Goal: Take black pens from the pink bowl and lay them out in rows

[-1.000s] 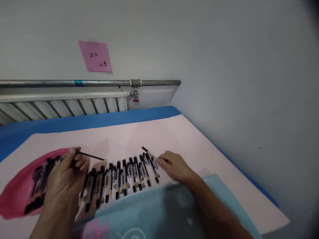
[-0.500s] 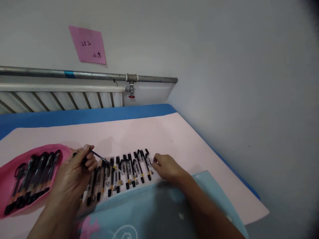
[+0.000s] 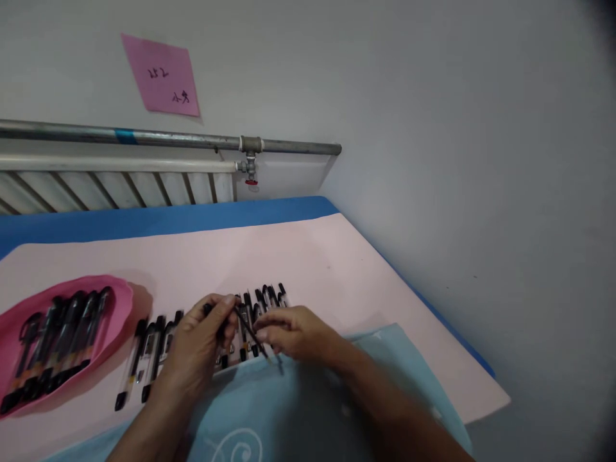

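Observation:
My left hand point(image 3: 205, 343) pinches a thin black refill point(image 3: 245, 330) that slants down to the right. My right hand point(image 3: 293, 335) is closed next to it, fingertips at the refill's lower end and on what seems a clear pen barrel, partly hidden. Both hands hover over a row of black-and-clear pens point(image 3: 154, 350) lying side by side on the pink sheet point(image 3: 298, 256). More pens of the row point(image 3: 269, 296) show beyond my fingers.
A pink dish point(image 3: 120, 301) at the left holds several black pens. A light blue cloth point(image 3: 289, 417) lies near me. Blue table edge point(image 3: 168, 218), a radiator and metal pipe point(image 3: 168, 138) run along the back wall, with a pink note point(image 3: 161, 76) above.
My left hand carried the refill rightward to the middle of the row. My right hand came left to meet it. The view shifted, showing more of the pink dish.

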Demonstrator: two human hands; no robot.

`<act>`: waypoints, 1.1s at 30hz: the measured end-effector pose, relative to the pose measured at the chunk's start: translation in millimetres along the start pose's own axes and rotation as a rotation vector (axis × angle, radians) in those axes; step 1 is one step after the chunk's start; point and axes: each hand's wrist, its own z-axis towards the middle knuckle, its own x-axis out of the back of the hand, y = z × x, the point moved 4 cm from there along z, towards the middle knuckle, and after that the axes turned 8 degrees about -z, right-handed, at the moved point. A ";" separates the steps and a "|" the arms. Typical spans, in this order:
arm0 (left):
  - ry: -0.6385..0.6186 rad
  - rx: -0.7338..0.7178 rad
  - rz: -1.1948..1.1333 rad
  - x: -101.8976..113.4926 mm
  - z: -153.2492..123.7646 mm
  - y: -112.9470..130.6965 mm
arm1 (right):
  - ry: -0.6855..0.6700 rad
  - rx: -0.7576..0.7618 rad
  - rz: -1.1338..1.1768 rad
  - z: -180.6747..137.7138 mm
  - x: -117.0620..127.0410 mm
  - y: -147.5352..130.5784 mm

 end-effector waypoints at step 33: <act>-0.029 0.225 -0.183 -4.9 -1.2 -8.8 | 0.435 -0.116 -0.628 7.7 51.9 20.5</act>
